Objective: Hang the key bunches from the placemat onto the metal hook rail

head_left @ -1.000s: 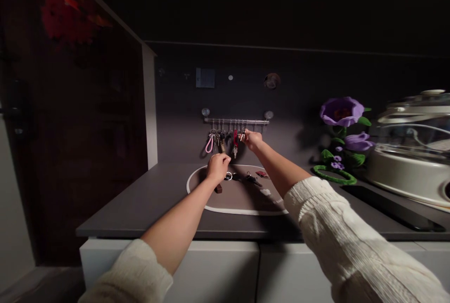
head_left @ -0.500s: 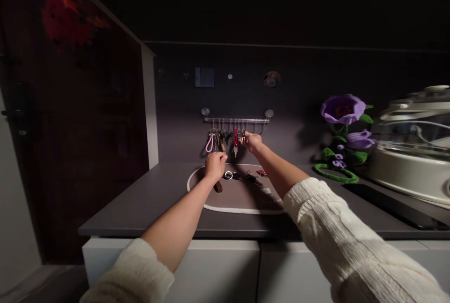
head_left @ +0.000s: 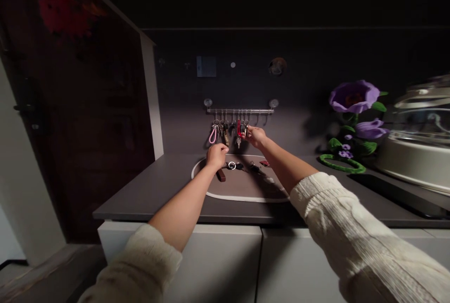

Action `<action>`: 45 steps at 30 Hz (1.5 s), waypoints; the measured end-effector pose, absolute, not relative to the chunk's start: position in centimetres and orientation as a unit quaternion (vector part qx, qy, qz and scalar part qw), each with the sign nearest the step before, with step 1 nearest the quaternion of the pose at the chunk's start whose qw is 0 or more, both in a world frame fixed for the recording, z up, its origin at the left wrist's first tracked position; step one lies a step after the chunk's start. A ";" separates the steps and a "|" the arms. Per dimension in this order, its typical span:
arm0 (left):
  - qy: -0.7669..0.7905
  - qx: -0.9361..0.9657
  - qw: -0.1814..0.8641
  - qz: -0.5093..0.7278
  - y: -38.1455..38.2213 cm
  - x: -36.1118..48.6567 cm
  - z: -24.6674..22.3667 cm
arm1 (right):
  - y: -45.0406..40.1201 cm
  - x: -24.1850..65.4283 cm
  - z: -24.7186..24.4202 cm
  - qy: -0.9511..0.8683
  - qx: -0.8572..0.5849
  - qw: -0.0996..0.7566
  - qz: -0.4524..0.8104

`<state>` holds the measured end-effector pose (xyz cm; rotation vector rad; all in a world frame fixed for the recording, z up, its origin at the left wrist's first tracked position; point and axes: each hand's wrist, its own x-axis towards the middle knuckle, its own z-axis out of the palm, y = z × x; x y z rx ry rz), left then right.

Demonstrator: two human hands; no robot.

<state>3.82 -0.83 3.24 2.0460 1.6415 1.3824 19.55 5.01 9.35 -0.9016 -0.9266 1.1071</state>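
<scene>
A clear rail (head_left: 242,111) with hooks is fixed to the dark wall, and several key rings hang from it. Toward its right end, my right hand (head_left: 256,137) has its fingers closed on a small bunch of keys (head_left: 246,128). Just left of those hangs a red key holder (head_left: 239,127) with a silver key below. A pink loop strap (head_left: 213,134) hangs at the left end. Below it, above the mat, my left hand (head_left: 216,155) is closed with curled fingers; anything inside is hidden.
An oval brown mat (head_left: 246,190) with a pale rim lies on the counter. On it are a white ring (head_left: 232,165), a dark key set (head_left: 255,167) and a brown strap (head_left: 221,175). Purple crochet flowers (head_left: 355,96), a black slab (head_left: 397,195) and a cream appliance (head_left: 418,162) stand right.
The view has tipped slightly downward, so the rail and counter sit higher in it. My right hand remains at the same keys, turned a little. The left hand stays over the mat.
</scene>
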 end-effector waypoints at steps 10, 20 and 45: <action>0.552 0.752 0.062 0.356 -1.1 3.8 2.9 | 3.6 19.9 7.1 -0.428 -0.395 0.648 0.491; 0.547 0.777 0.052 0.308 -1.0 3.8 2.4 | 0.0 19.3 5.7 -0.444 -0.399 0.624 0.505; 0.486 0.702 0.279 0.440 -1.2 3.7 3.0 | -0.3 19.3 2.4 -0.679 -0.474 0.523 0.201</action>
